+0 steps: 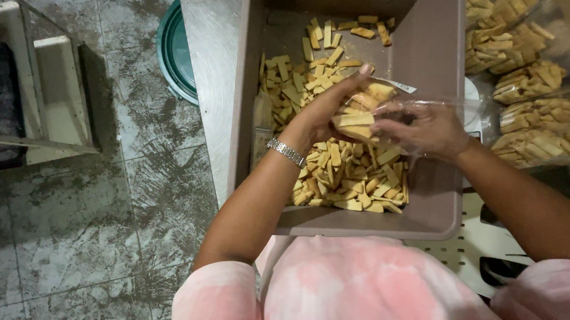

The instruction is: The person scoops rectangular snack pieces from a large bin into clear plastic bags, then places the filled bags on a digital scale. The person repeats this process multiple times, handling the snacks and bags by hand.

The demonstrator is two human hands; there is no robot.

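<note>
A large grey-brown plastic tub (pixel 435 56) lies before me, holding many yellow rectangular snack pieces (pixel 349 172). My left hand (pixel 325 110), with a silver bracelet on the wrist, is cupped around a handful of the pieces at the mouth of a clear plastic bag (pixel 422 107). My right hand (pixel 430 130) grips that bag from the right side, over the tub. Several pieces show inside the bag between my hands.
Clear bags filled with the same snack (pixel 527 83) are stacked at the right. A steel table edge (pixel 208 65) runs left of the tub, with a green round lid (pixel 176 54) beyond it. A white perforated seat (pixel 468 251) sits under the tub; stained concrete floor at left.
</note>
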